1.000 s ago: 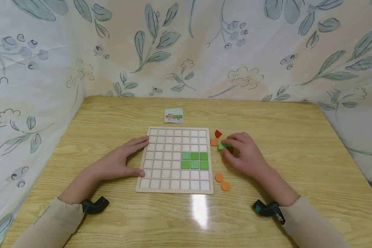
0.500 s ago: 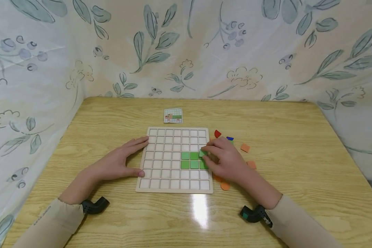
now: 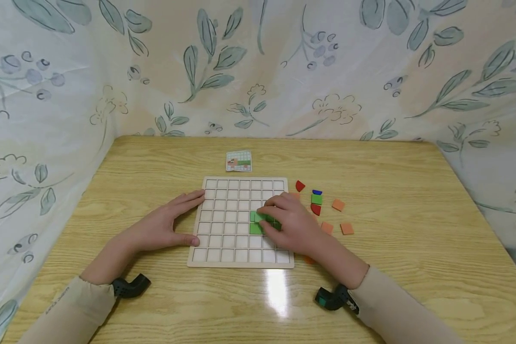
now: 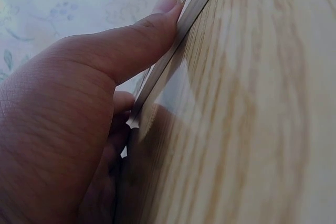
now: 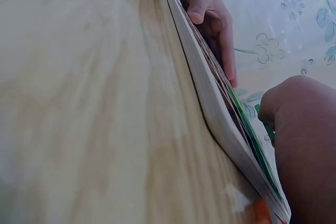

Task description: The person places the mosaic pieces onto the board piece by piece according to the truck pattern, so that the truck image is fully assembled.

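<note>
Head view: wooden grid board (image 3: pixel 223 224) lies flat mid-table (image 3: pixel 413 239). Left hand (image 3: pixel 165 224), fingers straight, braces the board's left edge; left wrist view alone shows the thumb (image 4: pixel 136 40) pressed flat to that edge. Right hand (image 3: pixel 290 224) lies over the green tiles (image 3: pixel 255 223) on the board (pinching one? cannot tell). Loose orange squares (image 3: pixel 338 205) and red pieces (image 3: pixel 300 186) lie just right of the board.

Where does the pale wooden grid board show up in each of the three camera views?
Head: pale wooden grid board at table centre, between both hands.
Left wrist: only its thin edge, running diagonally under the thumb.
Right wrist: its edge slanting from top to lower right.
Shared landmark: left hand against the board's side.
</note>
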Demonstrator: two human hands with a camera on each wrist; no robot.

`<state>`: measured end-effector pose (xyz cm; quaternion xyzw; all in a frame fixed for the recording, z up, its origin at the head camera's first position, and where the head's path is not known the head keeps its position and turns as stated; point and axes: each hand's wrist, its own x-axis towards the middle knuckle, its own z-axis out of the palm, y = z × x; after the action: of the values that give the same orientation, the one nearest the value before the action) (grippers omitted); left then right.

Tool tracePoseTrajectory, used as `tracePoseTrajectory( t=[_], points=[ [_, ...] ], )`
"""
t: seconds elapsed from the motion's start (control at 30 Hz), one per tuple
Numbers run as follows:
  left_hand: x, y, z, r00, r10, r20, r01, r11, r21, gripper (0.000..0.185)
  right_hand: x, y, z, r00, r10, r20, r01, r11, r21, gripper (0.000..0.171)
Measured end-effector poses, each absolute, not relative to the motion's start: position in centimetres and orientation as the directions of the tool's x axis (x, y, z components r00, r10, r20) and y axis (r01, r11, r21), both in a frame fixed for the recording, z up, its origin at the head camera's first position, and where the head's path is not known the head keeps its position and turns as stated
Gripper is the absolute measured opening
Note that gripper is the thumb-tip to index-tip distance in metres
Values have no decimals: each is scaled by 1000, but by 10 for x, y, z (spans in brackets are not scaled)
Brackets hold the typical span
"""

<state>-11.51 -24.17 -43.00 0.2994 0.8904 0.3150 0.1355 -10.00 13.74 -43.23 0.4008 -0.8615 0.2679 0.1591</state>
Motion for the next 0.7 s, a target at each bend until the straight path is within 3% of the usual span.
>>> tracePoseTrajectory(
  t=[0.7],
  points=[
    [-116, -242, -429, -782, 621, -53, 455, 627, 633, 112, -111, 102, -431, -645, -642, 414, -764, 561, -319, 19]
  ],
)
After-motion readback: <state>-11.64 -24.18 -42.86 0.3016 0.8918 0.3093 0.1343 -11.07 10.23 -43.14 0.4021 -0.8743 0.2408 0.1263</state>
